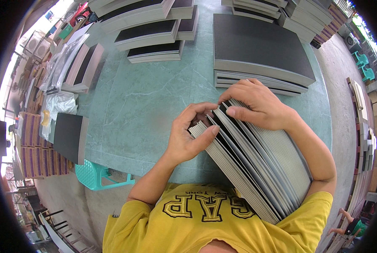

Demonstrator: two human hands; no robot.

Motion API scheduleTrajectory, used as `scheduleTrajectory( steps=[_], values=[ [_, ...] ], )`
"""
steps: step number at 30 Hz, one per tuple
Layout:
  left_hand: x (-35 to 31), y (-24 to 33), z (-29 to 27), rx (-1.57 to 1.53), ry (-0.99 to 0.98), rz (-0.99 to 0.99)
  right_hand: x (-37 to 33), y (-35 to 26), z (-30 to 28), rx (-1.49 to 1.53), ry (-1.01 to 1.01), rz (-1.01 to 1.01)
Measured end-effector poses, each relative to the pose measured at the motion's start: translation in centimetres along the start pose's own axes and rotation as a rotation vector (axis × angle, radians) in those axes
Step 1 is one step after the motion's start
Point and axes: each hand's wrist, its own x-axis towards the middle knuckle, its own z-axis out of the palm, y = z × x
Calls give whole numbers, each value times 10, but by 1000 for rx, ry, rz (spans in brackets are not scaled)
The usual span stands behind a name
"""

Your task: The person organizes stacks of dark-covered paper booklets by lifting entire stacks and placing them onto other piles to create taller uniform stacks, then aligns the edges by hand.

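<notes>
Head view: I judge the bundle [256, 162] part worked through, some boards [239, 141] parted, those on its right lying close and still unparted.
At the bundle's near end is my shirt [154, 227]. My left hand [191, 135] is half open at its upper left corner, thumb and fingertips touching the edges; my right hand [258, 105] bends over its top end, loosely holding it, thumb apart from the fingers. So the bundle lies under and between both. Just beyond it is a stack [260, 42]; farther left, piles [148, 33].
</notes>
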Motion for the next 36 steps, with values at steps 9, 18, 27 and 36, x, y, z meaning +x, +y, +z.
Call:
scheduleTrajectory(
  steps=[9, 18, 27, 36],
  values=[
    [2, 0, 5, -139, 30, 4, 1, -2, 3, -43, 19, -23],
    [2, -1, 5, -113, 24, 2, 1, -1, 6, -37, 31, -35],
    [3, 2, 2, 33, -7, 9, 0, 0, 5, -45, 33, -38],
    [1, -4, 4, 133, 96, 64, 1, -3, 0, -55, -29, 10]
  ],
)
